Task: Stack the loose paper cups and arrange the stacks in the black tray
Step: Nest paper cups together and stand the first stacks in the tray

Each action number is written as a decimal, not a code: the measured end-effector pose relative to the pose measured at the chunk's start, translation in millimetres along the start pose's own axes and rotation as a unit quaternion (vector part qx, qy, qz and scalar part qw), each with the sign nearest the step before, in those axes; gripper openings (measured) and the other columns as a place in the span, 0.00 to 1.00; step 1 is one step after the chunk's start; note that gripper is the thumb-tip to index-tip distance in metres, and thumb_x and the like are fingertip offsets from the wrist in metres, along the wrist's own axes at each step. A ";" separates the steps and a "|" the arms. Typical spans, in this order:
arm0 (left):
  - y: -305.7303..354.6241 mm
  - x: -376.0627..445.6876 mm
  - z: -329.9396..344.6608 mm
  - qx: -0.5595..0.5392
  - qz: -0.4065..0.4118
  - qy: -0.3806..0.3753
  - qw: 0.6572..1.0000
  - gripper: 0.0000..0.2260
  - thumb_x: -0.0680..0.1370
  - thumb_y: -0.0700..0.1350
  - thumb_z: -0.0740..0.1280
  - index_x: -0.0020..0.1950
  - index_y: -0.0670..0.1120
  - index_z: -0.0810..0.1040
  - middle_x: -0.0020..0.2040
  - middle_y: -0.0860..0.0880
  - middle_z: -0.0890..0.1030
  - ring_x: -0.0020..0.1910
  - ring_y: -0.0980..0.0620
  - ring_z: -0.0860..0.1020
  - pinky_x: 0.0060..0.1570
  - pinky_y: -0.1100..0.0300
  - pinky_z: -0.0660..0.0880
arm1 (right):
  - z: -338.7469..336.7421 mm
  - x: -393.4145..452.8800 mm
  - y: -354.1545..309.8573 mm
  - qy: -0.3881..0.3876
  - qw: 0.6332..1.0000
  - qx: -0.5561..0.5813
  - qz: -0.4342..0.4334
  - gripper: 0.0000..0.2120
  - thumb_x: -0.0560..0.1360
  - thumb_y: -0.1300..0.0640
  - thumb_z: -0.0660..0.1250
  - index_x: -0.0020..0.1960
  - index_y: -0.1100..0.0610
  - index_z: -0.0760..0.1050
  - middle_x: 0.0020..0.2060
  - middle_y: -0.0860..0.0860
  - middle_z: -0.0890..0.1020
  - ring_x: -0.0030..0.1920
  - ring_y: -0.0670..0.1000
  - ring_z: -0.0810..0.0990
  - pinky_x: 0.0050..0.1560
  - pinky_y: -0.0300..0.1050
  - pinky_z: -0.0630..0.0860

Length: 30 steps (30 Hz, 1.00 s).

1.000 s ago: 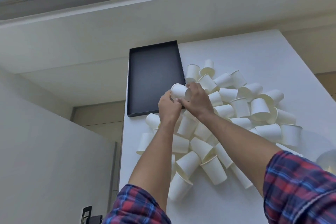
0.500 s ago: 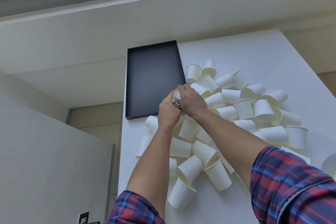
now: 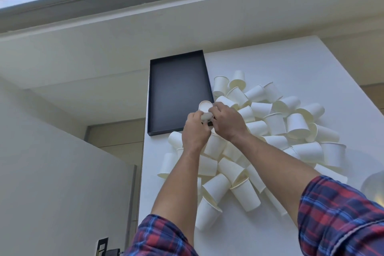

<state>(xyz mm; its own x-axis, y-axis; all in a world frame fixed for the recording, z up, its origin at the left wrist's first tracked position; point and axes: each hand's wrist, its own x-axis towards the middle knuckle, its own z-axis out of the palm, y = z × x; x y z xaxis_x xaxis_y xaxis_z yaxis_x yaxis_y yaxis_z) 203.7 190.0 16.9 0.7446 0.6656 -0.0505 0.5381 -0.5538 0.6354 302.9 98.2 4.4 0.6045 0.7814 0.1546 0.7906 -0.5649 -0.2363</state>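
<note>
Both hands were up at the near right corner of the black tray (image 3: 178, 89), working one paper cup (image 3: 204, 110) between them. The left hand (image 3: 195, 129) had its fingers curled round the cup's side from below, and the right hand (image 3: 226, 122) was pinching it from the other side, fingertips on the wall near the closed end. The cup's flat bottom faced up toward the camera. Whether there was a second cup nested inside it I couldn't tell, the hands covered too much.

The rest of the cups were a big loose pile (image 3: 270, 131) on the white table (image 3: 291, 58), right beside the tray and spreading toward the person, lying every which way, some on their sides, some mouth down. The tray itself had nothing in it, so I'd say this was very early in the job.

As for handling: these looked like plain thin paper cups, so basically weightless and easy to crush. Squeeze the middle of the wall and it'll go oval and won't nest cleanly. The rolled rim and the base ring are the stiff bits, so I'd hold near either of those and slide one into the next with light pressure. They taper, so they'll jam if pushed hard. A tall stack would be tippy too, probably better laid down in the tray.
</note>
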 end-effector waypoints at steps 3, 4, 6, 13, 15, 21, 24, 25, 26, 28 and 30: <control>0.7 -26.5 1.4 0.031 0.001 0.015 0.999 0.11 0.79 0.43 0.64 0.61 0.48 0.77 0.58 0.49 0.77 0.54 0.47 0.78 0.47 0.49 0.78 | -13.4 -28.7 5.2 0.028 0.999 0.008 -0.026 0.11 0.71 0.61 0.66 0.53 0.59 0.77 0.52 0.54 0.79 0.47 0.60 0.78 0.43 0.52 0.73; 1.1 -37.1 2.0 0.043 0.005 0.019 0.999 0.11 0.79 0.43 0.64 0.61 0.48 0.77 0.57 0.49 0.77 0.53 0.46 0.78 0.47 0.48 0.78 | -17.7 -39.7 6.7 0.034 0.999 0.004 -0.031 0.11 0.70 0.61 0.67 0.53 0.59 0.77 0.51 0.54 0.80 0.46 0.60 0.78 0.43 0.52 0.72; 1.7 -60.0 3.7 0.065 0.015 0.029 0.997 0.11 0.78 0.43 0.64 0.61 0.48 0.78 0.57 0.49 0.78 0.54 0.45 0.78 0.46 0.49 0.77 | -25.2 -64.1 8.3 0.052 0.998 0.006 -0.038 0.13 0.68 0.63 0.69 0.52 0.58 0.79 0.48 0.55 0.80 0.44 0.60 0.78 0.41 0.52 0.73; 2.6 -149.3 13.5 0.048 0.010 0.066 0.997 0.06 0.76 0.40 0.66 0.51 0.47 0.79 0.49 0.51 0.80 0.47 0.45 0.79 0.37 0.50 0.77 | -33.6 -155.8 11.3 0.083 0.993 0.043 -0.066 0.12 0.65 0.66 0.70 0.48 0.57 0.81 0.42 0.54 0.80 0.39 0.60 0.78 0.36 0.52 0.74; -1.4 -174.4 18.4 0.056 0.010 0.081 0.995 0.06 0.74 0.38 0.67 0.49 0.46 0.80 0.47 0.50 0.80 0.45 0.45 0.79 0.36 0.52 0.76 | -30.9 -177.5 10.4 0.070 0.992 0.044 -0.094 0.12 0.64 0.66 0.71 0.47 0.57 0.81 0.40 0.53 0.80 0.38 0.59 0.78 0.35 0.52 0.74; -19.9 -234.8 33.7 0.113 0.010 0.086 0.990 0.16 0.67 0.37 0.72 0.55 0.42 0.80 0.51 0.46 0.79 0.47 0.42 0.78 0.47 0.52 0.78 | -27.7 -216.7 5.0 -0.004 0.983 -0.021 -0.184 0.14 0.62 0.64 0.69 0.48 0.57 0.80 0.44 0.54 0.81 0.39 0.57 0.79 0.34 0.48 0.73; -23.2 -247.7 34.3 0.140 -0.008 0.063 0.988 0.22 0.68 0.40 0.73 0.62 0.41 0.77 0.57 0.43 0.79 0.52 0.40 0.77 0.51 0.49 0.78 | -30.2 -224.6 1.0 -0.051 0.984 -0.041 -0.168 0.17 0.63 0.63 0.68 0.52 0.56 0.80 0.51 0.54 0.82 0.43 0.57 0.80 0.36 0.48 0.74; -23.6 -250.6 33.7 0.145 -0.013 0.057 0.988 0.24 0.69 0.41 0.73 0.64 0.41 0.76 0.58 0.43 0.78 0.53 0.40 0.77 0.52 0.48 0.78 | -30.9 -226.4 -0.3 -0.075 0.984 -0.050 -0.154 0.18 0.64 0.63 0.67 0.54 0.56 0.80 0.54 0.55 0.81 0.45 0.58 0.80 0.38 0.48 0.75; -23.9 -253.3 33.2 0.148 -0.017 0.053 0.987 0.25 0.69 0.41 0.73 0.66 0.41 0.76 0.58 0.43 0.78 0.53 0.40 0.77 0.53 0.48 0.78 | -31.0 -227.9 -1.1 -0.102 0.983 -0.057 -0.138 0.18 0.66 0.62 0.66 0.56 0.56 0.79 0.57 0.55 0.80 0.47 0.58 0.80 0.40 0.49 0.75; -24.6 -257.8 32.2 0.152 -0.027 0.046 0.987 0.26 0.71 0.43 0.73 0.69 0.41 0.75 0.59 0.43 0.78 0.55 0.41 0.77 0.54 0.49 0.77 | -29.4 -230.7 -1.8 -0.143 0.981 -0.066 -0.110 0.20 0.70 0.60 0.64 0.61 0.56 0.76 0.63 0.56 0.77 0.51 0.59 0.79 0.45 0.50 0.74; -26.2 -261.5 32.1 0.152 -0.038 0.037 0.987 0.26 0.73 0.43 0.71 0.71 0.42 0.73 0.59 0.44 0.78 0.56 0.41 0.76 0.56 0.49 0.76 | -26.6 -233.0 -1.8 -0.154 0.981 -0.071 -0.096 0.21 0.73 0.59 0.62 0.65 0.55 0.72 0.66 0.55 0.74 0.53 0.58 0.78 0.48 0.50 0.72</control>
<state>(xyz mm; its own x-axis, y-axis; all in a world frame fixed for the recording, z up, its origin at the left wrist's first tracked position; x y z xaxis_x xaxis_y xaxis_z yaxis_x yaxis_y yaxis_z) 7.6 14.4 -11.3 0.6725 0.7396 -0.0268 0.6940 -0.6176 0.3700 163.3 -90.0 -5.7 0.4015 0.9080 -0.1192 0.9062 -0.4128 -0.0919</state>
